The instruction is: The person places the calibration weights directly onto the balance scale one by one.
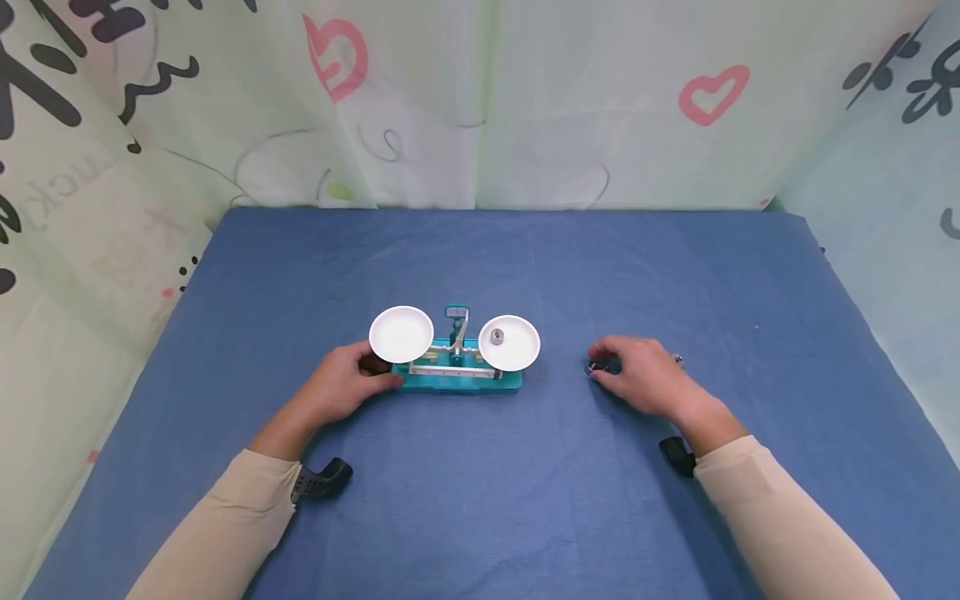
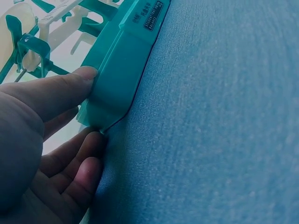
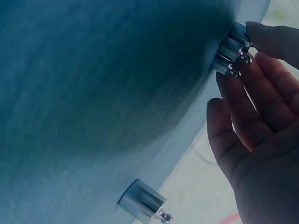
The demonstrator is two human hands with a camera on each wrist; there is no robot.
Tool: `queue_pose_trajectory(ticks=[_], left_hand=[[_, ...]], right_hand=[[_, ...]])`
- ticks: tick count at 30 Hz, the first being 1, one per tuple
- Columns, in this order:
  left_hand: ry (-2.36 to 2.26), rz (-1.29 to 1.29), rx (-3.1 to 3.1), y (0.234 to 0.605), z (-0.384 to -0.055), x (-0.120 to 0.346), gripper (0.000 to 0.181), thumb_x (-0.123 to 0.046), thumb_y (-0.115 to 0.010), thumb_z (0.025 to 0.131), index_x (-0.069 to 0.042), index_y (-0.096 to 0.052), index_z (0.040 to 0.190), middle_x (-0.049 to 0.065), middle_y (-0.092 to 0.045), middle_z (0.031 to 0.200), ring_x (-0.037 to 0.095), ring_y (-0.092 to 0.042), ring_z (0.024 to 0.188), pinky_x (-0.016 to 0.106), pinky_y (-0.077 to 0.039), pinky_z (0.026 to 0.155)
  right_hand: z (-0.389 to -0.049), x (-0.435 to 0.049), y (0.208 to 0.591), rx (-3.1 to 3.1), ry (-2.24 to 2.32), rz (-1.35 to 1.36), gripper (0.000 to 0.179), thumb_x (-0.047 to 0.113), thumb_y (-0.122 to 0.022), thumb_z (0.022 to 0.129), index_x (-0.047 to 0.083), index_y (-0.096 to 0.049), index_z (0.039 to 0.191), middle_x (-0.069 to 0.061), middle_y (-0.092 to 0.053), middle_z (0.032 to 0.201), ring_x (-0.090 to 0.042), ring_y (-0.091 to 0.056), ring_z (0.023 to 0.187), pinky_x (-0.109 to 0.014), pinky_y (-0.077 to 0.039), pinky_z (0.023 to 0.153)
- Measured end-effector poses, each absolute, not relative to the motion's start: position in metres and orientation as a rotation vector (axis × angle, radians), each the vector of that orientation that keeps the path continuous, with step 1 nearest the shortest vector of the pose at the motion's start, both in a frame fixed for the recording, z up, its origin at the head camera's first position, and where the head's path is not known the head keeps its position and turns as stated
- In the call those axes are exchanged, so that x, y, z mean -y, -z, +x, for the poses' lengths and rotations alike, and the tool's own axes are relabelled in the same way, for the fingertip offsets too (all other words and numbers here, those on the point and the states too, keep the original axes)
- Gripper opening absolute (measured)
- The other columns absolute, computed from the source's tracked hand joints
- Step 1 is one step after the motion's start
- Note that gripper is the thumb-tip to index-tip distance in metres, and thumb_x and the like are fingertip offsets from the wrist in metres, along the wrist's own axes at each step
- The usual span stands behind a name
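Observation:
A teal balance scale [image 1: 461, 384] with two white pans stands on the blue cloth. My left hand [image 1: 341, 386] holds the left end of its base, the thumb over the upper edge and the other fingers round the end. On the right pan [image 1: 517, 354] sits a small metal weight [image 1: 497, 337]; the left pan [image 1: 401, 333] is bare. To the right of the scale, my right hand [image 1: 647, 377] pinches a row of three shiny metal weights [image 3: 231, 49] between thumb and fingers, down at the cloth. A larger knobbed weight [image 3: 142, 200] stands apart, beyond that hand.
A blue cloth [image 1: 465, 492] covers the table. Pale printed curtains [image 1: 570, 108] hang along the back and both sides. Black wrist straps [image 1: 322, 481] stick out near both sleeves.

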State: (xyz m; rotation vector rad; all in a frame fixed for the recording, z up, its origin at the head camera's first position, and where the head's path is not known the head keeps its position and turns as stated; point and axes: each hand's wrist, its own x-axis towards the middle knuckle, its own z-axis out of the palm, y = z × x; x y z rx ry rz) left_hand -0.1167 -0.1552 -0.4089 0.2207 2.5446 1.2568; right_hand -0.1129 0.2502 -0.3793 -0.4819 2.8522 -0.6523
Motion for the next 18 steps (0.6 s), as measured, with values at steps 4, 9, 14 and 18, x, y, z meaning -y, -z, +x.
queue_pose_trajectory(ticks=[4,9,14,18], left_hand=[[-1.27,0.226,-2.54,0.4091,-0.117,0.1552,0.035,-0.02,-0.078,0.088,0.003,-0.066,0.111,0.01,-0.07,0.098,0.023,-0.065,0.087,0.042,-0.052,0.078],[-1.273,0.226,-2.536,0.4094,-0.1169,0.1554,0.036,-0.02,-0.078,0.088,0.004,-0.065,0.112,0.011,-0.07,0.099,0.024,-0.066,0.088,0.043,-0.052,0.079],[-1.272,0.223,-2.536,0.4097,-0.1171,0.1554,0.036,-0.021,-0.078,0.088,0.003,-0.065,0.111,0.011,-0.07,0.098,0.023,-0.065,0.087,0.042,-0.052,0.078],[-1.265,0.221,-2.541,0.4097,-0.1173,0.1551,0.035,-0.021,-0.078,0.088,0.003,-0.065,0.111,0.01,-0.07,0.098,0.023,-0.065,0.086,0.041,-0.052,0.077]], right_hand=[[-0.1135,-0.2491,0.3821,-2.865,0.623,-0.492,0.018,0.008,-0.07,0.093,0.001,-0.069,0.11,-0.015,-0.07,0.107,-0.035,-0.065,0.103,-0.052,-0.049,0.089],[-0.1138,-0.247,0.3819,-2.89,0.601,-0.514,0.014,0.007,-0.071,0.092,0.002,-0.07,0.105,-0.013,-0.07,0.101,-0.034,-0.066,0.098,-0.051,-0.05,0.085],[-0.1144,-0.2472,0.3821,-2.899,0.597,-0.517,0.011,0.006,-0.07,0.092,0.003,-0.069,0.102,-0.013,-0.07,0.099,-0.033,-0.065,0.096,-0.05,-0.05,0.084],[-0.1149,-0.2478,0.3812,-2.898,0.618,-0.495,0.011,0.006,-0.069,0.093,0.002,-0.069,0.103,-0.015,-0.069,0.101,-0.035,-0.065,0.097,-0.051,-0.05,0.084]])
